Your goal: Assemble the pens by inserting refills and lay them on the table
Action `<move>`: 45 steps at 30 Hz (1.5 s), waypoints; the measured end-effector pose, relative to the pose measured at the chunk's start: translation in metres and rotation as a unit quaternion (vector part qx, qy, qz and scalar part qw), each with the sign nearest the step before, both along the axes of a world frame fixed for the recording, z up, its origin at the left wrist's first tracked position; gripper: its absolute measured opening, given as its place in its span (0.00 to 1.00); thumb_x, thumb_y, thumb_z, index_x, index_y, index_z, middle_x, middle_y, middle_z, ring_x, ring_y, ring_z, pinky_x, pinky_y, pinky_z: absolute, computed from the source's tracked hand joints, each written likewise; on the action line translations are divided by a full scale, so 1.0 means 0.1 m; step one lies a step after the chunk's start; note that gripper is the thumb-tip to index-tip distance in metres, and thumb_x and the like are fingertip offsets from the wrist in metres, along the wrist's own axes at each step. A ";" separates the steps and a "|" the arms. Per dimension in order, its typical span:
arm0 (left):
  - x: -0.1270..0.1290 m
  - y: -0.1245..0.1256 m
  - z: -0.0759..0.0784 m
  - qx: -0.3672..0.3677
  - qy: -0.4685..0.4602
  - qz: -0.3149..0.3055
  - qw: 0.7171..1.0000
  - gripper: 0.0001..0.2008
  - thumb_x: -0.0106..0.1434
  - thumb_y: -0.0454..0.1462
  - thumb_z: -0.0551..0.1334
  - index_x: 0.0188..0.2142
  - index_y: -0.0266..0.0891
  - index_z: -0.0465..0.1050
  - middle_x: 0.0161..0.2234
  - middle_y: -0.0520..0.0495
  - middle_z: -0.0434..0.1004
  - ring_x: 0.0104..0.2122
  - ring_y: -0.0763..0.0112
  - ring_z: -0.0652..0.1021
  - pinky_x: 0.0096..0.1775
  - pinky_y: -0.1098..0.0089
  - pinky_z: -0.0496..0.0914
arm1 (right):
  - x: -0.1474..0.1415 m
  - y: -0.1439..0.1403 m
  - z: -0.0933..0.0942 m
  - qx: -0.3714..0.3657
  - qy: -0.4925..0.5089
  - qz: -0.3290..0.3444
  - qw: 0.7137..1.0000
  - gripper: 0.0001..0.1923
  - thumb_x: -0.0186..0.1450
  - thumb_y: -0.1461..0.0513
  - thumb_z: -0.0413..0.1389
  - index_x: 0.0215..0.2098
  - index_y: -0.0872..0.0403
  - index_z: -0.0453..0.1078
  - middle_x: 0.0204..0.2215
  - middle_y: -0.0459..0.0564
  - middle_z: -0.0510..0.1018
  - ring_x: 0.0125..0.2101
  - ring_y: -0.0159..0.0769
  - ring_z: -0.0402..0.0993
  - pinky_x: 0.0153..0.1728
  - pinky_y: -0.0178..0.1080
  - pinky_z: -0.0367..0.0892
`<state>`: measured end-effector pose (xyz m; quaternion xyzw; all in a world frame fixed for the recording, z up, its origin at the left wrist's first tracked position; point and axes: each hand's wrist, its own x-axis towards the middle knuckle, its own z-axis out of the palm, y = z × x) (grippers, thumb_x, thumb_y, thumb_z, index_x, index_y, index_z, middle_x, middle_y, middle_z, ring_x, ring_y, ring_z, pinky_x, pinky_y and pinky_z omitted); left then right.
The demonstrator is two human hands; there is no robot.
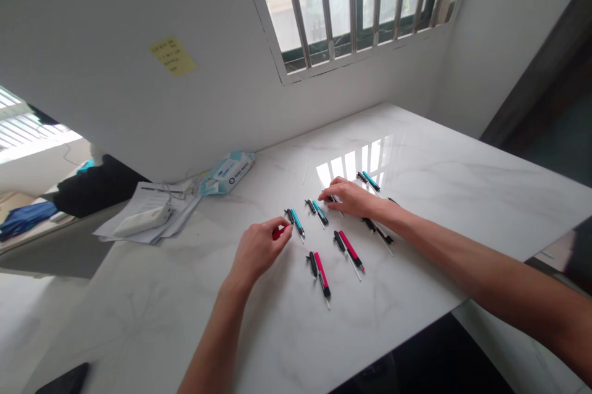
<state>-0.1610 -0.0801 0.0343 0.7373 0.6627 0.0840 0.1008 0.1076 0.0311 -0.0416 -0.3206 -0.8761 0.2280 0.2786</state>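
On the white table [439, 197], the left hand [256, 250] pinches a small red pen part [276, 233] in its fingers beside a teal pen [296, 222]. The right hand [351, 197] lies flat, fingers loose, fingertips touching a black pen piece [331, 199] among red and teal pens.

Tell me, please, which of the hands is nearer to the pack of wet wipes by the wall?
Left. The left hand lies below and slightly right of the wipes pack; the right hand rests farther right among the pens.
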 end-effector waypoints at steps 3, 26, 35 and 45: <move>-0.01 0.00 0.00 0.005 -0.001 -0.003 1.000 0.19 0.68 0.51 0.56 0.39 0.46 0.82 0.29 0.50 0.81 0.26 0.68 0.74 0.34 0.69 0.61 | 0.01 -0.02 0.09 0.015 0.020 -0.014 1.000 0.16 0.67 0.67 0.62 0.52 0.49 0.80 0.42 0.54 0.84 0.53 0.46 0.73 0.49 0.47 0.72; -0.08 0.01 0.00 0.015 -0.027 -0.020 0.999 0.19 0.68 0.50 0.55 0.38 0.44 0.82 0.30 0.48 0.81 0.27 0.67 0.75 0.34 0.69 0.61 | 1.05 -0.85 0.34 0.092 -0.098 -0.079 0.988 0.13 0.67 0.65 0.60 0.47 0.47 0.81 0.44 0.52 0.85 0.52 0.53 0.76 0.50 0.55 0.74; -0.14 0.02 -0.08 0.011 -0.036 -0.013 0.999 0.18 0.68 0.49 0.56 0.37 0.44 0.82 0.30 0.47 0.81 0.28 0.66 0.75 0.35 0.68 0.61 | 0.11 -0.45 0.48 0.047 -0.056 -0.032 0.997 0.16 0.66 0.67 0.62 0.51 0.48 0.79 0.42 0.51 0.85 0.51 0.49 0.74 0.48 0.50 0.72; -0.15 0.01 -0.16 0.012 -0.045 -0.008 0.999 0.17 0.68 0.48 0.57 0.38 0.45 0.83 0.32 0.45 0.83 0.28 0.65 0.76 0.33 0.68 0.60 | -0.17 -0.19 0.24 0.033 -0.126 -0.002 0.991 0.16 0.66 0.69 0.59 0.49 0.48 0.81 0.36 0.50 0.85 0.46 0.45 0.76 0.40 0.41 0.68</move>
